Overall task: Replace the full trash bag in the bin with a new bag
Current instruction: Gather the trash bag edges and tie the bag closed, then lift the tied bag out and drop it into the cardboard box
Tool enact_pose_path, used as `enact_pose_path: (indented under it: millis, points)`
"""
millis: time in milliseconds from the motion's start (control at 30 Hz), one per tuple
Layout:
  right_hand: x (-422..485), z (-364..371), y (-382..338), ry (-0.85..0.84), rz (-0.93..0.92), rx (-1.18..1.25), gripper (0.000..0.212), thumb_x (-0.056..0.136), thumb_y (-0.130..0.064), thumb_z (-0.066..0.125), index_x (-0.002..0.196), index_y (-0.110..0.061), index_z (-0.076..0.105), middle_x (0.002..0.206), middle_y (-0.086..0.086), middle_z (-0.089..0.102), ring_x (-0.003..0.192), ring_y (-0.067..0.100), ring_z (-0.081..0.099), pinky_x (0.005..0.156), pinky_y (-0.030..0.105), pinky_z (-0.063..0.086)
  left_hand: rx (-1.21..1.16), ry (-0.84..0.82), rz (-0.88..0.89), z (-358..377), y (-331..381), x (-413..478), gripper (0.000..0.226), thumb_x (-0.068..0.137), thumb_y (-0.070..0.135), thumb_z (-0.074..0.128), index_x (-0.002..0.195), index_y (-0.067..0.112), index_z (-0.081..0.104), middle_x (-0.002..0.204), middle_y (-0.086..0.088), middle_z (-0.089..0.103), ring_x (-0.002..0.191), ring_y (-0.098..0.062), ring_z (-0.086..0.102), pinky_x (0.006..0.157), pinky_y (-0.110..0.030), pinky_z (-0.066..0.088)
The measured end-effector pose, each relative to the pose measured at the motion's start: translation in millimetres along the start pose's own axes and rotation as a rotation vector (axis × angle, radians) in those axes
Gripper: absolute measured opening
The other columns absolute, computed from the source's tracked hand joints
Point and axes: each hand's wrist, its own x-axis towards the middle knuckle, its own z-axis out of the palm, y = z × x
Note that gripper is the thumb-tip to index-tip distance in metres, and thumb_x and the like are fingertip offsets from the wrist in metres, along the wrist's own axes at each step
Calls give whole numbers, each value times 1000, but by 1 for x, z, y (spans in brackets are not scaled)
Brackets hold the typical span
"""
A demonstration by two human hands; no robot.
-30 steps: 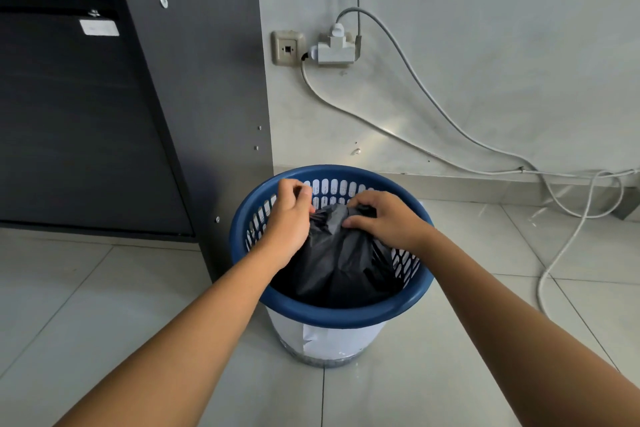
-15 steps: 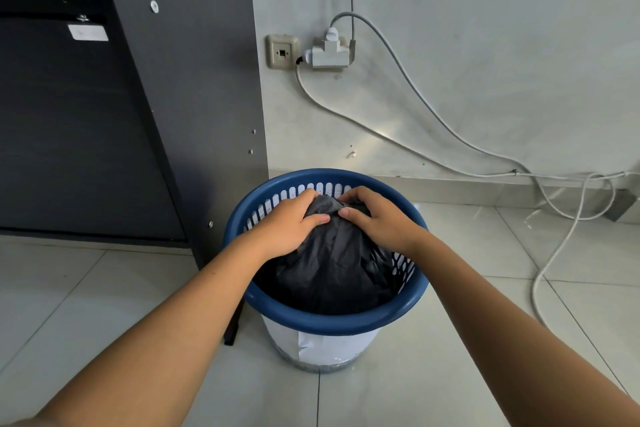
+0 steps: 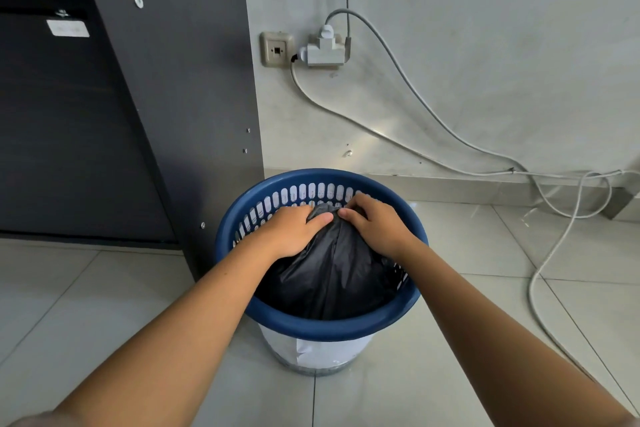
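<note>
A round bin [image 3: 325, 329] with a blue slotted rim and a pale lower body stands on the tiled floor. Inside it sits a black trash bag [image 3: 332, 274], its top bunched into a peak near the far side of the rim. My left hand [image 3: 294, 232] grips the bunched top from the left. My right hand [image 3: 374, 225] grips it from the right, and the thumbs nearly touch. Both forearms reach in over the near rim. The bag's contents are hidden.
A dark cabinet panel [image 3: 180, 97] stands right beside the bin on the left. On the wall behind are a socket [image 3: 277, 49] and a white plug adapter [image 3: 325, 50]. Grey cables [image 3: 554, 253] trail down the wall and loop across the floor at the right.
My hands have drawn together at the bag's top, gathering the loose plastic into a tighter peak. The view has drifted a little; the bin stays in place.
</note>
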Motion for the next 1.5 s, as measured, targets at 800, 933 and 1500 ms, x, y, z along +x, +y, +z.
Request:
enact_pose_path:
  millis: [800, 933, 1500]
  points:
    - [-14, -84, -59, 157, 130, 533, 47, 83, -54, 59, 120, -26, 55, 113, -10, 61, 103, 11, 57, 85, 23, 41, -624, 389, -68, -65, 64, -3, 46, 88, 50, 54, 99, 5, 61, 100, -11, 66, 94, -26, 62, 77, -33, 47]
    - [-17, -137, -99, 207, 143, 554, 38, 84, -48, 62, 111, -21, 61, 103, -10, 65, 95, 8, 60, 73, 15, 42, -574, 367, -55, -122, 108, -23, 43, 87, 48, 55, 98, 8, 60, 104, -5, 62, 96, -22, 60, 84, -35, 49]
    - [-59, -383, -324, 19, 308, 458, 77, 82, -78, 22, 134, -29, 50, 138, -7, 52, 129, 14, 45, 114, 38, 28, -771, 441, -215, -390, 294, -144, 31, 89, 40, 57, 102, 12, 60, 95, 1, 63, 90, -16, 59, 80, -32, 48]
